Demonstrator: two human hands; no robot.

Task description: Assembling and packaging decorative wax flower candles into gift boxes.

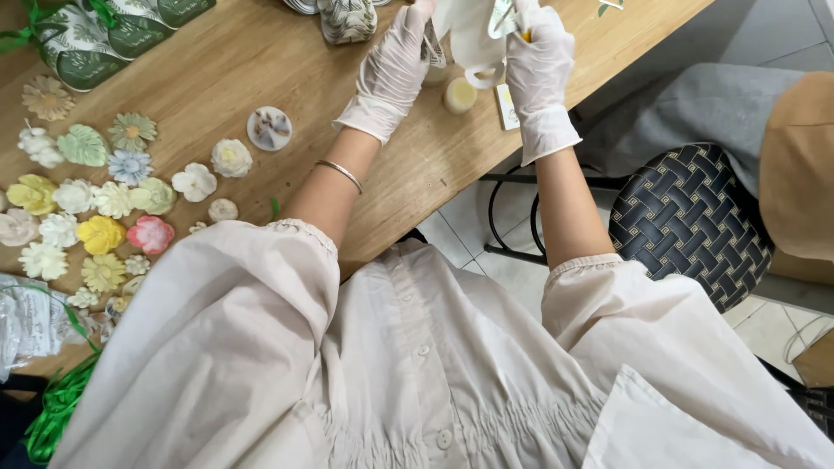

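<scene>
Cream sleeves (261, 347) nearest, both gloved hands, left hand (393, 69) and right hand (539, 65), have fingers clamped on a white bag (473, 39), steadying it above the far table (417, 174).

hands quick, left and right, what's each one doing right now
Left hand: gloved, closed on the side of a white bag.
Right hand: gloved, pinching the same white bag at its top edge.

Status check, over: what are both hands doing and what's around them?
Left hand and right hand, gloved, both grip white moulded piece. Small yellow jar beneath. Cast flowers spread left on wooden table.
</scene>
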